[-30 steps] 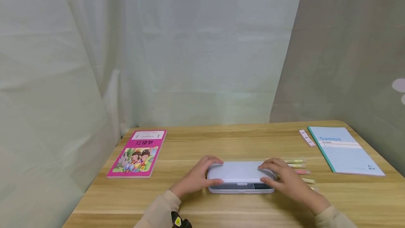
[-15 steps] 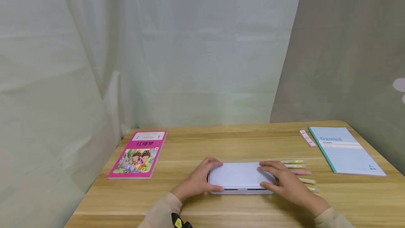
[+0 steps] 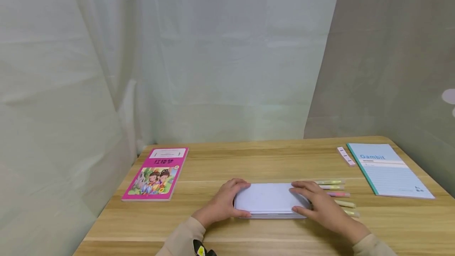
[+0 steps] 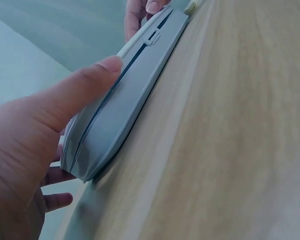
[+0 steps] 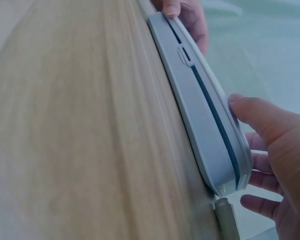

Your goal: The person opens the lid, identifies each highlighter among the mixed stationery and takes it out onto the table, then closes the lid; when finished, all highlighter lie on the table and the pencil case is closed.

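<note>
A white pencil case (image 3: 270, 197) lies flat on the wooden table in front of the person, its lid down. In the left wrist view a thin dark gap runs along the front of the case (image 4: 125, 95), under the lid's rim near the small latch. The left hand (image 3: 224, 200) grips the case's left end, thumb on the front edge and fingers round the back. At the opposite end, the right hand (image 3: 321, 206) holds it the same way, its thumb on the lid's front rim in the right wrist view. The inside of the case is hidden.
Several pale yellow and pink pens (image 3: 337, 194) lie beside the right hand, partly covered by it. A blue-white notebook (image 3: 391, 173) and a small pinkish strip (image 3: 346, 156) are at the far right. To the left rests a pink book (image 3: 156, 175).
The pencil case's lid has come down at the front, from a wide gap to a thin one. Both hands have stayed at its ends, lowering slightly with it.
</note>
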The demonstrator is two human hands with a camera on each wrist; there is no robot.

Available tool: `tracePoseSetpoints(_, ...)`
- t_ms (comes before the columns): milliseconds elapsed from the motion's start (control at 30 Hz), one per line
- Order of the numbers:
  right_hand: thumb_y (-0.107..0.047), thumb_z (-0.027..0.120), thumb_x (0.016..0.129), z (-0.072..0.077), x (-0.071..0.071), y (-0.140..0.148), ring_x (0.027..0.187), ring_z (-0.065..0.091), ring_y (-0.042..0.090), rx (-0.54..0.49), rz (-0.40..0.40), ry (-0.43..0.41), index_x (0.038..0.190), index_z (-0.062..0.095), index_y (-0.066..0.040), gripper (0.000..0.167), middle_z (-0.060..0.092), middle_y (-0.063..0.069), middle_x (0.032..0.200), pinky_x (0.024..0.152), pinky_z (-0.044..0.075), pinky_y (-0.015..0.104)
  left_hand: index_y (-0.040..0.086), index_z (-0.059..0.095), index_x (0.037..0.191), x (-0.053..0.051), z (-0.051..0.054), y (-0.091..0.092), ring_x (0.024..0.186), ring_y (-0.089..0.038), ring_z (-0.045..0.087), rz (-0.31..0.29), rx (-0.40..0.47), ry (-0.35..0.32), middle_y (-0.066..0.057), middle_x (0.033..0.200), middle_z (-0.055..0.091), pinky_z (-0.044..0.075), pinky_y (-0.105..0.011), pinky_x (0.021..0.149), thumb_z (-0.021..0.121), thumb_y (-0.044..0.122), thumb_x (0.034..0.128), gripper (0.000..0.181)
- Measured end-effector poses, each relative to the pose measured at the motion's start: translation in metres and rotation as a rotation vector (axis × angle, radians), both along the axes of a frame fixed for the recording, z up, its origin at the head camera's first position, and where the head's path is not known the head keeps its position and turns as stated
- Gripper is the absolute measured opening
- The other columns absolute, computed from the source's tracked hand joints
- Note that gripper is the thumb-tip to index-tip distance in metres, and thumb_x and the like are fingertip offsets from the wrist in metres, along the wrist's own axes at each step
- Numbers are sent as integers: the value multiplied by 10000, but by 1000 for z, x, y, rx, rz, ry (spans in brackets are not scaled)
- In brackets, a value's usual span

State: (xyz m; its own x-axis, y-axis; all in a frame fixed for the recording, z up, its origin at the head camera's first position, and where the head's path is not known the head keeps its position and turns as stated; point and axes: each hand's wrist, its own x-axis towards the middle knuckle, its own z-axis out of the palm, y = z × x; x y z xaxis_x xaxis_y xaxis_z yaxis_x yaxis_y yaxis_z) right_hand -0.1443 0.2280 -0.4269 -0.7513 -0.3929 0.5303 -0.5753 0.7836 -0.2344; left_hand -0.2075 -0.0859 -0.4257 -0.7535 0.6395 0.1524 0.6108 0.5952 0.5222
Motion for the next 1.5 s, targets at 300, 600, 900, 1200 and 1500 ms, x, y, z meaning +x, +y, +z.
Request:
tracePoseSetpoints(300, -393, 747, 802, 0, 1, -1, 1166, 578, 219, 29, -23, -22, 1210, 661, -151, 483, 613, 10, 1278, 922, 511, 396, 180, 521, 1361, -1, -2, 0, 1276, -194, 454, -1, -40, 66, 9, 1368, 497, 388, -424, 1103, 812, 518, 687, 808)
tracePoseSetpoints(600, -371, 779, 756, -2, -1, 0, 1142, 593, 238, 9, -21, 4, 1189, 674, -130, 507, 633, 37, 1253, 1023, 358, 103, 166, 521, 1361, -1, 0, 2, 1291, -206, 435, 7, -19, 29, -6, 1361, 487, 367, -441, 1121, 824, 485, 687, 805)
tracePoseSetpoints(900, -374, 775, 758, 0, 1, -2, 1132, 600, 259, 14, -29, -26, 1185, 675, -130, 502, 636, 47, 1251, 902, 502, 447, 155, 513, 1363, -1, 0, 3, 1320, -224, 405, -3, 8, -15, -17, 1372, 472, 315, -475, 1146, 826, 465, 693, 802)
tracePoseSetpoints(1200, -380, 784, 739, -3, 1, -2, 1126, 602, 258, 5, -19, 1, 1183, 675, -131, 520, 637, 46, 1249, 922, 503, 367, 149, 504, 1375, 3, 1, 2, 1341, -235, 393, 6, 12, -37, -23, 1396, 465, 292, -485, 1160, 820, 468, 691, 818)
tracePoseSetpoints(1500, -386, 775, 747, -3, -1, -2, 1145, 599, 251, 33, -36, -16, 1187, 677, -128, 519, 636, 48, 1254, 926, 500, 371, 161, 493, 1385, 3, -1, 0, 1353, -236, 378, 4, 18, -32, -18, 1414, 448, 305, -492, 1149, 809, 480, 706, 814)
